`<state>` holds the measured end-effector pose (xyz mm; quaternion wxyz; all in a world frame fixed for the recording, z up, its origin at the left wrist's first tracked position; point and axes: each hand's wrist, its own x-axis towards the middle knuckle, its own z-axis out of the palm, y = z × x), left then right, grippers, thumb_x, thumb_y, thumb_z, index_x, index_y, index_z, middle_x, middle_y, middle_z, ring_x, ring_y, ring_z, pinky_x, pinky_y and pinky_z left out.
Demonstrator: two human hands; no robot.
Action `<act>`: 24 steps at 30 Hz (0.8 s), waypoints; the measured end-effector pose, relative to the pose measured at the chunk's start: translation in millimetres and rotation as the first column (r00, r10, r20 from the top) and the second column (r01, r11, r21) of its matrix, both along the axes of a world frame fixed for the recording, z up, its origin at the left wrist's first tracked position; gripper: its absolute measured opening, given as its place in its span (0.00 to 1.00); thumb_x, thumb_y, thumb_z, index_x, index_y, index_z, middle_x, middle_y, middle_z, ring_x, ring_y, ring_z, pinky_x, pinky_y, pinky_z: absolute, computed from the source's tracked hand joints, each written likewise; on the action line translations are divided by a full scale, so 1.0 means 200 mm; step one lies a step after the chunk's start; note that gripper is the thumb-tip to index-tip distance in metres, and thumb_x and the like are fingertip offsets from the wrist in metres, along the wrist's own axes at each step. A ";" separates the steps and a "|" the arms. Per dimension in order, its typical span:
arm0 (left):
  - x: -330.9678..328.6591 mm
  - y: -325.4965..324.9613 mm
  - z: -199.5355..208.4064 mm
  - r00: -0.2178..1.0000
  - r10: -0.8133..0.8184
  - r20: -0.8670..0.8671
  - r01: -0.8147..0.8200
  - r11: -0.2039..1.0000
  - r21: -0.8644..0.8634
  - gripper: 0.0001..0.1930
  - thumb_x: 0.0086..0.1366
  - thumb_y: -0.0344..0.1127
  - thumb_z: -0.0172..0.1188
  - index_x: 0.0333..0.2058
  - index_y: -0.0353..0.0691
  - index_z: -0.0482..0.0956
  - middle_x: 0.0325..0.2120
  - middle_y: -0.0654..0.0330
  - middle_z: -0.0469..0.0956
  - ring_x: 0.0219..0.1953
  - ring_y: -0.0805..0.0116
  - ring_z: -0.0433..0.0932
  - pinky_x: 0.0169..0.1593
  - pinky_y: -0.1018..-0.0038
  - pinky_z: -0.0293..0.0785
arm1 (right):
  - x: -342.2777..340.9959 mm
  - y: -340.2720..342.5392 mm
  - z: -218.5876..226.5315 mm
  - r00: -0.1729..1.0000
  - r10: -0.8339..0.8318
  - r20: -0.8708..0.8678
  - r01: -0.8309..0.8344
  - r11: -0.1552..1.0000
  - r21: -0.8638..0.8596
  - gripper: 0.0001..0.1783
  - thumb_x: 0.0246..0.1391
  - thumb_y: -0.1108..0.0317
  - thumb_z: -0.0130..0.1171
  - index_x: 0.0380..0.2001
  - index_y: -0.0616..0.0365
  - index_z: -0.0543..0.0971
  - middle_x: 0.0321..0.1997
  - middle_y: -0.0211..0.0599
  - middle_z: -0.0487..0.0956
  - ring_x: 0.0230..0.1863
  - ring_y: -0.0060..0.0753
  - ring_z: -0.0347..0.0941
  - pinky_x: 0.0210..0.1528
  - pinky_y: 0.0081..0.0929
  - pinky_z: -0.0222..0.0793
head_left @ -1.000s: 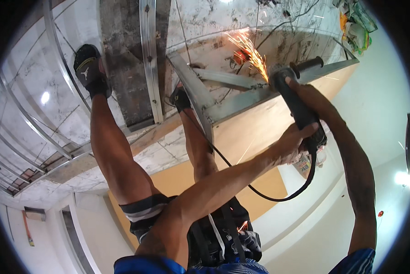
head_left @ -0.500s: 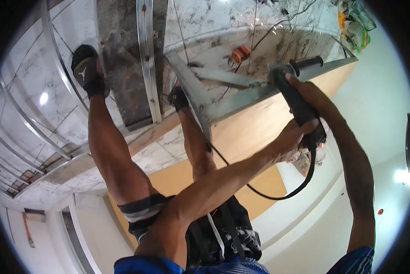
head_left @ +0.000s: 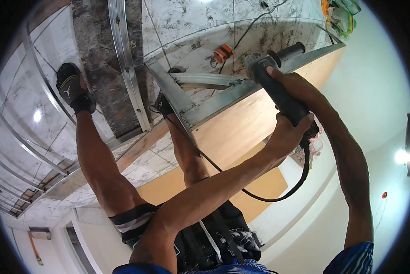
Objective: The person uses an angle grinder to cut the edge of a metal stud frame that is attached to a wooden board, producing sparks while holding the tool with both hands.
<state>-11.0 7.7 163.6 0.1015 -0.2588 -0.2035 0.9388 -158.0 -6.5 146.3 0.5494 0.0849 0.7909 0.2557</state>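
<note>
Right of centre, the left hand [head_left: 289, 132] wraps the rear of a black angle grinder [head_left: 278, 93], its cord [head_left: 260, 196] looping below. The right hand [head_left: 296, 84] clasps the body. Beyond, upper centre, lies a metal channel [head_left: 205, 80].

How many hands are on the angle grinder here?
2. The right hand wraps the angle grinder near its head; the left hand holds its rear, where the black cord leaves.

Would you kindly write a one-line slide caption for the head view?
Both hands, left hand and right hand, grip an angle grinder over a metal channel on the tiled floor.
</note>
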 end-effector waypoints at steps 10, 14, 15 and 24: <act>0.00 0.06 0.03 0.995 -0.028 0.096 0.025 0.999 0.029 0.28 0.66 0.48 0.60 0.47 0.26 0.62 0.32 0.57 0.73 0.31 0.75 0.72 0.30 0.73 0.72 | 0.02 0.04 0.00 0.998 0.047 0.047 -0.048 0.999 0.003 0.44 0.55 0.26 0.45 0.26 0.65 0.80 0.21 0.39 0.78 0.24 0.31 0.74 0.30 0.30 0.70; 0.01 0.06 -0.02 0.995 0.103 -0.007 -0.102 0.991 0.088 0.28 0.67 0.47 0.59 0.48 0.25 0.62 0.33 0.56 0.73 0.33 0.73 0.74 0.33 0.73 0.74 | 0.04 0.01 -0.02 1.000 0.021 0.005 -0.022 0.999 0.045 0.44 0.55 0.27 0.45 0.24 0.65 0.80 0.22 0.40 0.78 0.24 0.31 0.75 0.30 0.30 0.70; 0.01 0.06 -0.01 0.998 0.061 0.007 -0.062 0.995 0.076 0.27 0.67 0.47 0.59 0.48 0.26 0.62 0.33 0.57 0.73 0.33 0.73 0.74 0.33 0.72 0.74 | 0.04 0.01 -0.02 1.000 0.006 -0.014 -0.005 0.999 0.054 0.44 0.55 0.27 0.45 0.24 0.65 0.80 0.22 0.40 0.78 0.24 0.31 0.75 0.30 0.30 0.70; 0.03 0.00 -0.06 0.994 0.018 -0.104 -0.010 0.997 0.071 0.28 0.68 0.45 0.59 0.52 0.27 0.60 0.42 0.54 0.72 0.41 0.71 0.73 0.41 0.71 0.74 | 0.02 0.03 -0.03 0.995 0.095 0.027 -0.096 0.995 0.038 0.45 0.55 0.27 0.44 0.25 0.66 0.80 0.22 0.41 0.79 0.23 0.35 0.76 0.29 0.32 0.72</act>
